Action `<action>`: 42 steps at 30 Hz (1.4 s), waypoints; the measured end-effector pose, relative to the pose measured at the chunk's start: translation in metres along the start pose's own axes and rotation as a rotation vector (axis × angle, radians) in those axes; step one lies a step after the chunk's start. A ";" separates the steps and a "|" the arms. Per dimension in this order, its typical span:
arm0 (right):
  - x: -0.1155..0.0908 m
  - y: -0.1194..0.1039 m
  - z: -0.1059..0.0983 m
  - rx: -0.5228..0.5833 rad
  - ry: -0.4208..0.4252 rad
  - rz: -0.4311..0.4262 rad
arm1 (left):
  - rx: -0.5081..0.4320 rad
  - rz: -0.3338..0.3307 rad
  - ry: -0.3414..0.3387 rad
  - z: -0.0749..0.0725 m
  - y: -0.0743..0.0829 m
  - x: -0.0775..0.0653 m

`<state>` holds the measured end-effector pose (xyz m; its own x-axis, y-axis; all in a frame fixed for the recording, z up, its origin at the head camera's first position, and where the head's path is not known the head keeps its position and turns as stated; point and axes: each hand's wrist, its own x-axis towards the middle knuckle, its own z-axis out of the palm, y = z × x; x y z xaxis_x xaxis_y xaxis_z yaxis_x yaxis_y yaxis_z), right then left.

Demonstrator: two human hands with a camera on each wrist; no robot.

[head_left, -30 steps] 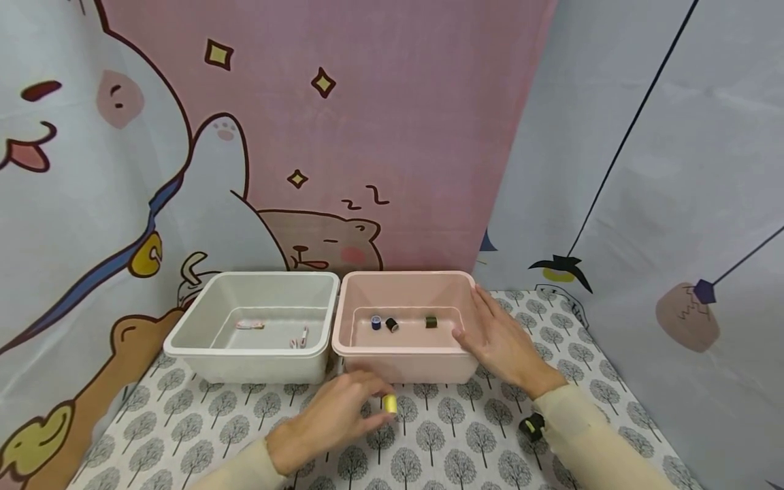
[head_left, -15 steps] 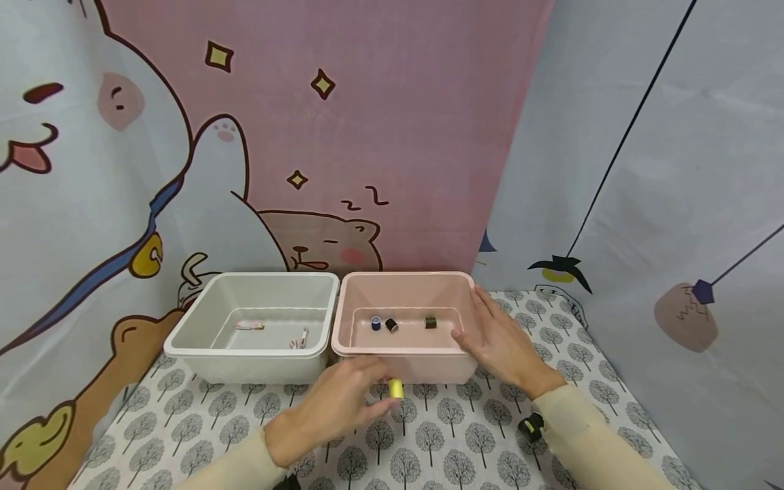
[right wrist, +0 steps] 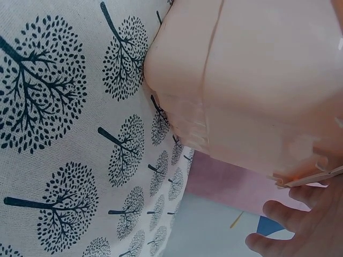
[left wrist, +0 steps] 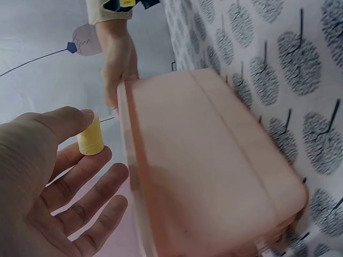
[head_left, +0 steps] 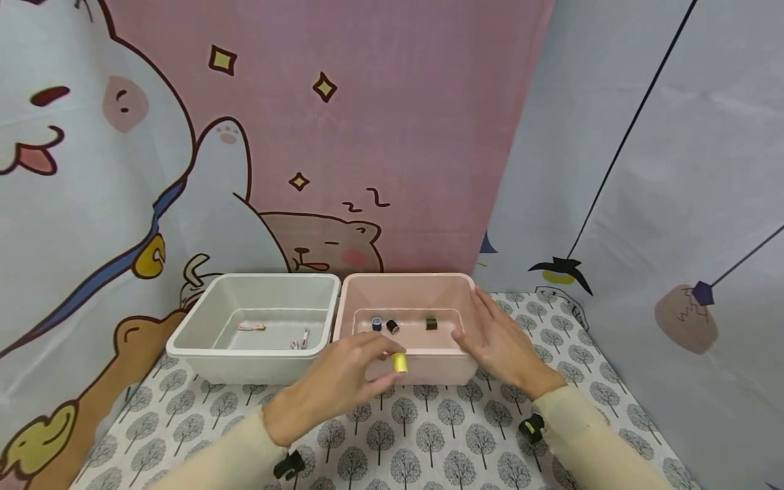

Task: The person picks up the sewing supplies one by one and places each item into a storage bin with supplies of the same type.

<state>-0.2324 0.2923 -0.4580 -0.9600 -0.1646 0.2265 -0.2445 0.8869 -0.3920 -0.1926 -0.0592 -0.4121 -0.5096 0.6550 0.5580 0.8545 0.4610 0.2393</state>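
Note:
A yellow thread spool (head_left: 399, 363) is pinched between the thumb and a finger of my left hand (head_left: 339, 374), just in front of the pink bin and level with its front wall. In the left wrist view the spool (left wrist: 90, 137) stands roughly upright between thumb and fingertip, the other fingers spread. My right hand (head_left: 503, 340) rests on the right rim of the pink bin (head_left: 422, 367), fingers extended along the outside. Inside that bin lie a blue spool (head_left: 376, 324), a black spool (head_left: 392, 327) and a dark green spool (head_left: 431, 324).
A white bin (head_left: 257, 367) stands directly left of the pink one, with a few small pink-and-white items (head_left: 251, 327) on its floor. Both sit on a tree-print cloth (head_left: 429, 435). A cartoon-print curtain (head_left: 416, 136) hangs behind.
My left hand has risen and moved slightly right with the yellow spool, from low over the cloth up to the pink bin's front. My right hand stays on the rim.

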 end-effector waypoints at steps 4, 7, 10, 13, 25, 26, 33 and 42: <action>0.001 0.001 0.001 -0.010 0.000 -0.003 | -0.028 0.011 0.037 -0.004 -0.004 0.010; 0.001 0.002 0.001 -0.011 0.001 -0.006 | -0.031 -0.004 0.040 -0.008 -0.007 0.017; 0.001 0.002 0.001 -0.007 -0.001 -0.006 | -0.007 -0.021 0.037 -0.012 -0.010 0.023; 0.000 0.001 0.001 -0.009 -0.003 -0.005 | 0.033 -0.037 0.032 -0.016 -0.013 0.031; 0.002 0.002 0.002 -0.016 -0.002 -0.008 | -0.035 -0.105 -0.024 -0.023 -0.031 0.057; 0.002 0.002 0.002 -0.015 -0.002 -0.009 | -0.039 -0.111 -0.028 -0.023 -0.033 0.059; 0.001 0.002 0.000 -0.017 -0.001 -0.010 | -0.006 -0.146 -0.032 -0.024 -0.042 0.073; 0.001 0.002 0.001 -0.009 -0.003 -0.003 | 0.019 -0.205 -0.062 -0.024 -0.055 0.086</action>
<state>-0.2339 0.2933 -0.4590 -0.9596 -0.1686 0.2252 -0.2463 0.8903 -0.3829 -0.2806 -0.0427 -0.3577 -0.6785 0.5815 0.4488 0.7304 0.5992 0.3279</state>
